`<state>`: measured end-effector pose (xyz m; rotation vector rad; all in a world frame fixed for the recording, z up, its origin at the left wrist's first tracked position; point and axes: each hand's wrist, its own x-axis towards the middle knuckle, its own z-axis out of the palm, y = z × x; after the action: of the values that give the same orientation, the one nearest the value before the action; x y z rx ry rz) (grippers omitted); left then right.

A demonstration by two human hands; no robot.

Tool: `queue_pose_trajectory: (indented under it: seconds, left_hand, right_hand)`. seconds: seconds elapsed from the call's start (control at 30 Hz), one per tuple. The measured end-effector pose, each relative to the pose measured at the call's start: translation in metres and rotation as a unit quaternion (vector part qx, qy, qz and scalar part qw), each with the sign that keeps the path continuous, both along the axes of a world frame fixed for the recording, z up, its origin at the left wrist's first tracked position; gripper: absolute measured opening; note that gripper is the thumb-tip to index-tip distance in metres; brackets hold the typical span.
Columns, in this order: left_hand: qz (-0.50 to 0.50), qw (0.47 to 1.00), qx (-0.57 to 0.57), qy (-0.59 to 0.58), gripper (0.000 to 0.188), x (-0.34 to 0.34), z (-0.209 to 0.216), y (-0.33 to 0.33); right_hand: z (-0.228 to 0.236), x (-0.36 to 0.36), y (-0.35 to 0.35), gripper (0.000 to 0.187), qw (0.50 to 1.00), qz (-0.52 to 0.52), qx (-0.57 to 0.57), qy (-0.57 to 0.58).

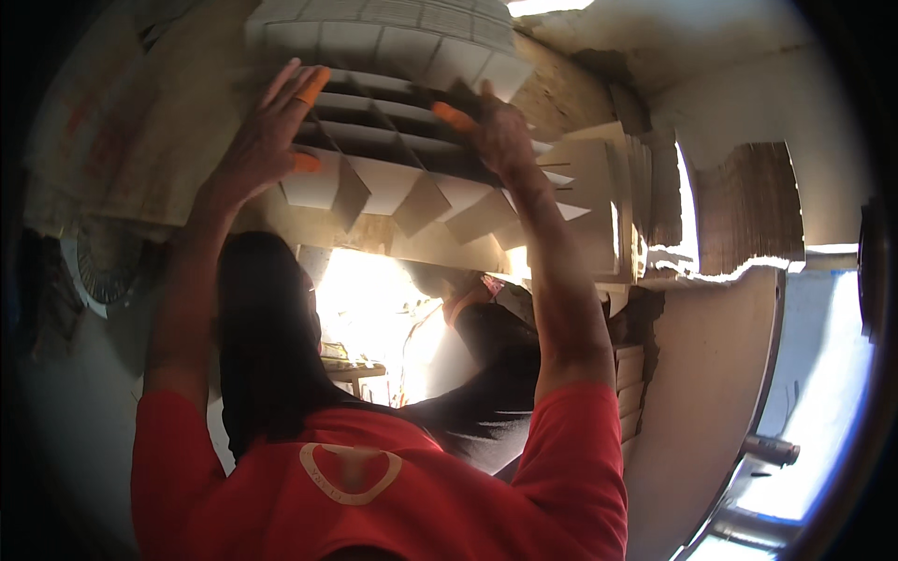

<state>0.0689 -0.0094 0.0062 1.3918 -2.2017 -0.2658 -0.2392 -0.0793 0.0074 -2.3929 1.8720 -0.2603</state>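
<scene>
A cardboard divider grid (374,182) of crossed grey-white strips stands between my hands, its cells spread and its near strip ends jutting toward me. My left hand (267,140) is at the grid's left end, fingers stretched and apart, with orange covers on two digits. My right hand (500,136) reaches over the grid's right part, slightly blurred. One digit in an orange cover points left and another finger points away. I see nothing gripped in either hand, though the right fingertips are partly hard to make out against the dark cells.
Just beyond the grid lies a stack of flat dividers (393,47). Upright cardboard sheets (608,196) stand to the right, with another tall cardboard stack (753,206) farther right. A brown work surface (122,168) stretches left. A round fan-like object (103,262) is at lower left.
</scene>
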Motion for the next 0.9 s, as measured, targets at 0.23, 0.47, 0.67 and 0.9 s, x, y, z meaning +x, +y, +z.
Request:
queue_pose_trajectory:
  seconds: [0.23, 0.47, 0.67, 0.9]
  left_hand:
    - [-0.069, 0.995, 0.064, -0.042, 0.059, 0.003, -0.022, -0.048]
    - [-0.042, 0.999, -0.003, 0.021, 0.032, 0.012, -0.020, -0.003]
    - [-0.149, 0.939, -0.310, -0.028, 0.027, -0.073, 0.073, 0.100]
    - [-0.249, 0.907, -0.339, -0.002, 0.055, -0.147, 0.101, 0.156]
  right_hand:
    - [-0.021, 0.034, 0.063, 0.037, 0.986, 0.155, -0.046, -0.046]
    - [0.023, 0.039, 0.096, 0.032, 0.983, 0.178, -0.013, -0.040]
    - [0.117, 0.032, 0.225, 0.045, 0.981, 0.136, -0.131, 0.036]
    - [0.101, -0.087, 0.368, 0.053, 0.958, -0.180, -0.195, 0.107]
